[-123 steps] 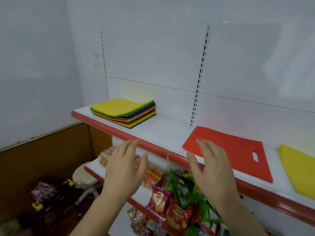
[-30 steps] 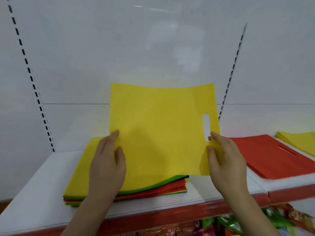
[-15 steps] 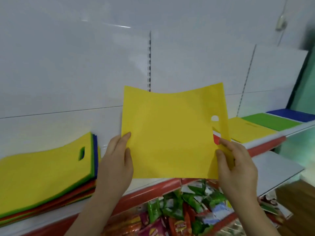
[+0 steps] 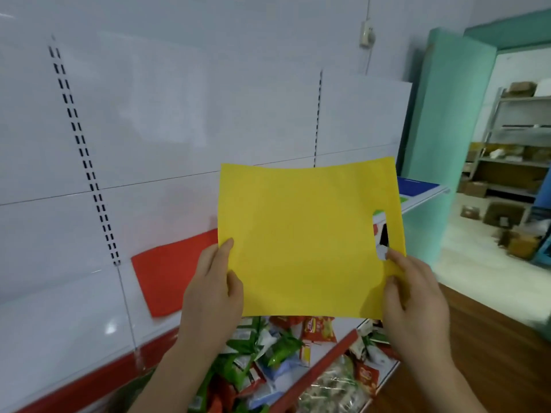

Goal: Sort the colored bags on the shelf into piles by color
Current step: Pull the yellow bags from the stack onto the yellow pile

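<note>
Yellow bag (image 4: 301, 239) carried rightward off mixed stack; red bag (image 4: 167, 278) now beside left hand (image 4: 213, 293).
Left and right hand (image 4: 414, 296) both pinch its lower corners; yellow pile likely ahead.

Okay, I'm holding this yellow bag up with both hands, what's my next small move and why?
Probably carry the yellow bag further right. Both the left hand and right hand grip it in mid-air, and only the red bag lies on the shelf below, the wrong color. No yellow pile shows here; the held bag hides much of the shelf beyond.
</note>
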### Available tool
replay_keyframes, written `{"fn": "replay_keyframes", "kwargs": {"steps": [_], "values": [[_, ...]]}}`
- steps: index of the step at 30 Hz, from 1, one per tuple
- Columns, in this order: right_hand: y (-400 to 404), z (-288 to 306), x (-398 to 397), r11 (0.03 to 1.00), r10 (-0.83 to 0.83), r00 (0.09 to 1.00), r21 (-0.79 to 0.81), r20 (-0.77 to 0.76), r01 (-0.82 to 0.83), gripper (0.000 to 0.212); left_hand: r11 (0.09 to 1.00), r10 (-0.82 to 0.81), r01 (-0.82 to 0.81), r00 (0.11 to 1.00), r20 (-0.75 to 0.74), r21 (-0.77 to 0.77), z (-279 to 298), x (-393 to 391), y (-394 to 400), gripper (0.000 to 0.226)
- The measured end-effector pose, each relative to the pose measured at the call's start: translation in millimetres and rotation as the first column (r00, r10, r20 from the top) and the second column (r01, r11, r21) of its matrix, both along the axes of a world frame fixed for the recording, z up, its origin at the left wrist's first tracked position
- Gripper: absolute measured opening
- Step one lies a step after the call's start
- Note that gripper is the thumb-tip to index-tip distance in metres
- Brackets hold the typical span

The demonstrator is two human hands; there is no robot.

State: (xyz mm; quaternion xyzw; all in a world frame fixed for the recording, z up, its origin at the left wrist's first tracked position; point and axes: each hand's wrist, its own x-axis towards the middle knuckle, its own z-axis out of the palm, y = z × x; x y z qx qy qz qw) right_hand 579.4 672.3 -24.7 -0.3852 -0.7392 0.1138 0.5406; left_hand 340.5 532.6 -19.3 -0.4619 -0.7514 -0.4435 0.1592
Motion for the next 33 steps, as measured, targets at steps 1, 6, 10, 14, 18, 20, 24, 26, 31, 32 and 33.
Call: {"fn": "replay_keyframes", "kwargs": {"steps": [1,6,10,14,18,20,24,26,31,32,33], "values": [[13,-2,4,1.000,-0.016,1.000,0.010,0.005,0.016,0.039,1.000,-0.017,0.017,1.000,-0.008,0.001,-1,3,15,0.052],[80,-8,14,0.995,-0.096,0.995,-0.003,0.006,0.096,0.038,0.998,-0.068,0.068,0.998,-0.008,0.019,-5,9,96,0.052],[139,3,10,0.993,-0.120,0.993,0.014,0.008,0.119,0.037,0.997,-0.067,0.066,0.997,0.032,0.038,-1,4,158,0.051],[194,15,-3,0.995,-0.088,0.996,0.035,-0.022,0.088,0.034,0.996,-0.075,0.074,0.997,0.020,0.045,3,-8,206,0.051],[241,9,-20,0.999,-0.051,0.999,0.019,-0.016,0.051,0.033,1.000,-0.015,0.015,1.000,0.022,-0.003,-1,-21,237,0.050],[262,7,-31,1.000,-0.013,1.000,0.016,-0.002,0.013,0.033,1.000,0.023,-0.022,1.000,0.021,-0.022,-3,-25,248,0.050],[310,3,-56,0.997,0.079,0.997,0.025,0.004,-0.079,0.033,0.987,0.141,-0.141,0.990,0.004,-0.076,-4,-34,267,0.050],[333,-1,-71,0.988,0.150,0.989,0.032,0.010,-0.151,0.034,0.966,0.220,-0.217,0.975,0.009,-0.140,-7,-37,275,0.050],[388,-6,-105,0.948,0.317,0.940,0.002,0.125,-0.319,0.031,0.908,0.371,-0.353,0.928,0.042,-0.228,-12,-35,296,0.051],[398,-8,-110,0.937,0.344,0.926,0.000,0.156,-0.348,0.030,0.892,0.403,-0.383,0.915,0.037,-0.241,-14,-34,300,0.051],[407,-10,-114,0.926,0.371,0.910,-0.005,0.183,-0.376,0.028,0.876,0.431,-0.411,0.902,0.029,-0.254,-16,-33,303,0.051]]}}
